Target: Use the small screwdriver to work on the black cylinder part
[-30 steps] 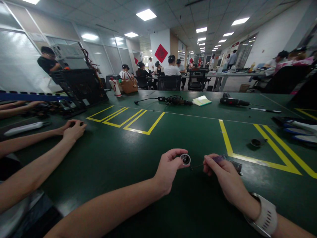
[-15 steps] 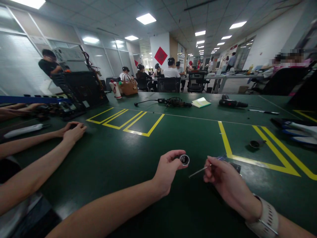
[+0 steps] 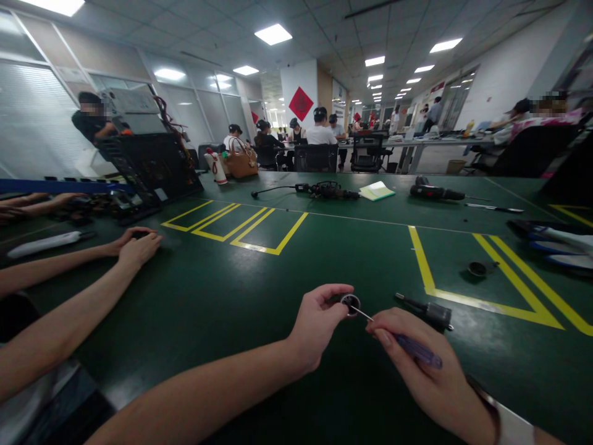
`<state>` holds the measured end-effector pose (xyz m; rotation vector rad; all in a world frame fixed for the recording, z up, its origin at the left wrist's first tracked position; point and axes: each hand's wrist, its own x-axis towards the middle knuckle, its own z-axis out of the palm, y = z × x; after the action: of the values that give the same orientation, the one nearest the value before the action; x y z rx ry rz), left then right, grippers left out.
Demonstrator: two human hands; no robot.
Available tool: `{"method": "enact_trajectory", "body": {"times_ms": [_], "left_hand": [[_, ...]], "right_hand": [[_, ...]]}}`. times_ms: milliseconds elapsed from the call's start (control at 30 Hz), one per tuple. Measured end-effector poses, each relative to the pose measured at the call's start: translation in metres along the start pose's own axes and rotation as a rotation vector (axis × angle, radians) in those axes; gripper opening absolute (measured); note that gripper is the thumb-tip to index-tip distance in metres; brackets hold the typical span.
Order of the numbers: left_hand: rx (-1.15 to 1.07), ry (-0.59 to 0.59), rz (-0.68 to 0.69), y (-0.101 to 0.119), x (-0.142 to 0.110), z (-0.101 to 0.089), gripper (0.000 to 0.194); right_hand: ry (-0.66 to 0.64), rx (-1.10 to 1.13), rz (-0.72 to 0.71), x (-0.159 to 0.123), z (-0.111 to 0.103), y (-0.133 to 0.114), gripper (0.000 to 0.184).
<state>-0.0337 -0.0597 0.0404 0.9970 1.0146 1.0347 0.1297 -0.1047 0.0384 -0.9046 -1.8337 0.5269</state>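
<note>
Between thumb and fingers, my left hand (image 3: pixel 319 324) grips a small round metal part (image 3: pixel 351 304) with its hollow end turned toward the right. My right hand (image 3: pixel 412 352) is closed around a screwdriver (image 3: pixel 419 350) with a translucent purple handle. Its thin shaft points left, and the tip is inside the opening of the round part; what it touches in there is hidden. Just beyond my right hand, a dark cylindrical piece with a thin shaft (image 3: pixel 430 312) lies on the green table (image 3: pixel 222 321). Farther right rests a small dark cup-shaped part (image 3: pixel 479 268).
Yellow tape (image 3: pixel 500 304) marks outlines on the table. Toward the back lie a dark cabled tool (image 3: pixel 324 190), a notepad (image 3: pixel 377 191) and a black power tool (image 3: pixel 438 191). A co-worker's hands (image 3: pixel 139 244) are at the left, near a white tool (image 3: pixel 44 245).
My right hand has turned and brought the screwdriver tip into the round part. The dark cylindrical piece behind it is now uncovered. My left hand has shifted slightly right.
</note>
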Motion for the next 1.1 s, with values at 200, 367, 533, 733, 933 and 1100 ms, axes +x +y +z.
{"method": "enact_trajectory", "body": {"times_ms": [200,367,533,733,933,1100], "left_hand": [[0.076,0.002,0.045,-0.003,0.001,-0.001,0.025],[0.093,-0.026,0.129,-0.008,0.003,-0.001,0.021],[0.105,-0.031,0.151,-0.009,0.004,-0.001,0.02],[0.119,-0.077,0.161,-0.011,0.006,-0.005,0.021],[0.265,-0.209,0.262,-0.028,0.023,-0.016,0.059],[0.542,-0.199,0.366,-0.022,0.036,-0.024,0.045]], "right_hand": [[-0.085,-0.102,-0.095,-0.003,0.001,0.002,0.025],[-0.119,-0.185,-0.161,-0.006,0.001,0.004,0.03],[-0.079,-0.222,-0.214,-0.008,0.001,0.003,0.029],[-0.069,-0.182,-0.14,-0.007,0.002,0.004,0.024],[0.103,0.034,0.047,0.0,-0.003,0.011,0.014],[0.06,0.183,0.24,0.0,-0.002,0.022,0.019]]}}
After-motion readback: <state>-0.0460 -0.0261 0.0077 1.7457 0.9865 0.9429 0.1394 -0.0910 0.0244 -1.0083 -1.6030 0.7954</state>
